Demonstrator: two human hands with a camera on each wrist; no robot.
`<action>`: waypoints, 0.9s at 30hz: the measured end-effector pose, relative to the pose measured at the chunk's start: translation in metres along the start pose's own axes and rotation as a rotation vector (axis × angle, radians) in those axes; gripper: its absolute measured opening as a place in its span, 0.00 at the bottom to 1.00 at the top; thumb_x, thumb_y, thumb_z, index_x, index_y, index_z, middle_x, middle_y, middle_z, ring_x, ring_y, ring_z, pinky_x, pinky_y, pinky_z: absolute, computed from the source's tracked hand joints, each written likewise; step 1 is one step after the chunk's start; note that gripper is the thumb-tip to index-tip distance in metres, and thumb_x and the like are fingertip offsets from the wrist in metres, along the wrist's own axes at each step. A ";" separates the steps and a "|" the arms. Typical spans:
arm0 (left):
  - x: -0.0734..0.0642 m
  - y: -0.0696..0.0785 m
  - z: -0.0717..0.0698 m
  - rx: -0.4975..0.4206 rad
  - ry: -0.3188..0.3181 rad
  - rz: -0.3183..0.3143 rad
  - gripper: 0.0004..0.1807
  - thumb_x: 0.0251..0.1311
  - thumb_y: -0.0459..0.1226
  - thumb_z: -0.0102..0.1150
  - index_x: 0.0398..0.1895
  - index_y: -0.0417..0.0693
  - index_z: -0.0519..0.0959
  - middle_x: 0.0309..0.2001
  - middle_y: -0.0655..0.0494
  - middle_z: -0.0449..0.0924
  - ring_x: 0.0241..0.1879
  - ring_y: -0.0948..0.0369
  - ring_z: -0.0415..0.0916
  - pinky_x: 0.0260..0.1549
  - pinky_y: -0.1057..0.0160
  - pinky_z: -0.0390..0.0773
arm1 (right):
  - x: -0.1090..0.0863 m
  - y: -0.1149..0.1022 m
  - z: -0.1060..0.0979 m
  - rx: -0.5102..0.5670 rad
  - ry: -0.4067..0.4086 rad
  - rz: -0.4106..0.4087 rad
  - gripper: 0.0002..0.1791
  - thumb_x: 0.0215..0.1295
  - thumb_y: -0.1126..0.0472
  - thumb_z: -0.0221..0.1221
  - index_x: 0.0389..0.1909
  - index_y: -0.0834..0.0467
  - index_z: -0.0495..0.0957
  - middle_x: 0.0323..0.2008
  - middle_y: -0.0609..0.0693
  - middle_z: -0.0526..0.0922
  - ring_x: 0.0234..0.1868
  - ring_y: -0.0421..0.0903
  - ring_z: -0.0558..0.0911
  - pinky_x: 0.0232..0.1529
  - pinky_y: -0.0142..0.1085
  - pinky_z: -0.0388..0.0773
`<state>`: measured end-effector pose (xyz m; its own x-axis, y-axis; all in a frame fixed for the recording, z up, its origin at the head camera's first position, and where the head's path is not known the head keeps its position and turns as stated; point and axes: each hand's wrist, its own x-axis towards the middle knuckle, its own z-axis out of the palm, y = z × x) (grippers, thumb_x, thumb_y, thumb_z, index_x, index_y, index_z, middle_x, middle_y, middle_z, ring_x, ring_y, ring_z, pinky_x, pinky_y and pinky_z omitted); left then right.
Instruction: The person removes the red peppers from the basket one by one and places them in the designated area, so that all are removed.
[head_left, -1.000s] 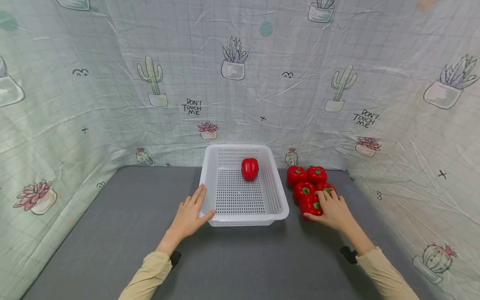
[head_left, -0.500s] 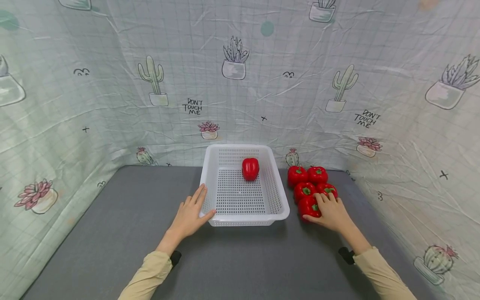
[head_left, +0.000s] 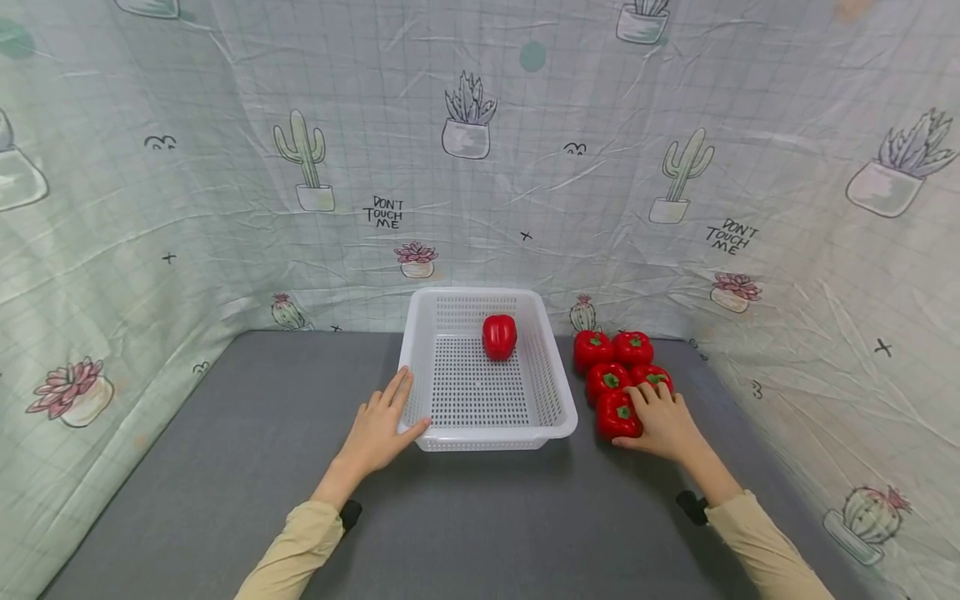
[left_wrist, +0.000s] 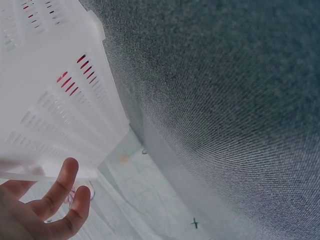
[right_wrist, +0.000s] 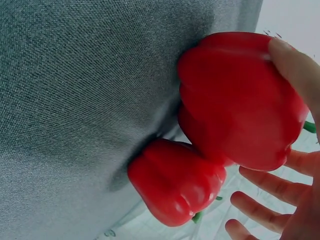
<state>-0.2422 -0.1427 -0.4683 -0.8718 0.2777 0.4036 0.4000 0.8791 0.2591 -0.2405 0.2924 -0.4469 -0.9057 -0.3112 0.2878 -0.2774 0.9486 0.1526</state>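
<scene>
In the head view, my left hand (head_left: 375,429) rests on the front left corner of a white perforated plastic basket (head_left: 558,400), its fingers extended along the rim. The left wrist view shows the fingertips (left_wrist: 70,167) by the basket's rim and pierced wall. A single red bell pepper (head_left: 498,337) lies inside the basket near the back. To the right, my right hand (head_left: 663,423) holds the nearest bell pepper (head_left: 617,417) of a group on the table. Seen from the right wrist, the thumb (right_wrist: 282,52) presses that pepper's side and the other fingers spread around its far side.
Several more red bell peppers (head_left: 592,351) stand close together behind the held one, stems up. Everything sits on a grey cloth-covered table (head_left: 480,525). A cactus-print curtain (head_left: 480,192) encloses the back and both sides.
My right hand has shifted slightly left onto the nearest bell pepper, its thumb now lower on the pepper's front side. The left hand and the basket stay where they were.
</scene>
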 end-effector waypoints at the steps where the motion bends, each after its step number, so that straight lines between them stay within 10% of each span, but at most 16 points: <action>1: 0.000 0.000 0.000 0.000 0.000 0.000 0.42 0.55 0.58 0.47 0.67 0.44 0.53 0.69 0.52 0.50 0.48 0.47 0.67 0.39 0.46 0.68 | 0.000 0.000 0.000 -0.002 -0.005 -0.002 0.45 0.33 0.37 0.67 0.49 0.63 0.69 0.45 0.62 0.72 0.45 0.62 0.69 0.37 0.55 0.68; 27: 0.000 0.000 -0.001 -0.010 0.004 0.000 0.41 0.55 0.58 0.48 0.67 0.44 0.53 0.69 0.51 0.51 0.47 0.48 0.67 0.39 0.47 0.67 | 0.001 0.007 -0.007 0.090 -0.092 -0.023 0.44 0.34 0.41 0.68 0.54 0.58 0.67 0.49 0.61 0.72 0.51 0.64 0.66 0.41 0.58 0.67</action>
<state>-0.2414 -0.1428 -0.4679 -0.8706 0.2767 0.4068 0.4031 0.8752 0.2675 -0.2408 0.2985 -0.4388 -0.9232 -0.3299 0.1970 -0.3221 0.9440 0.0710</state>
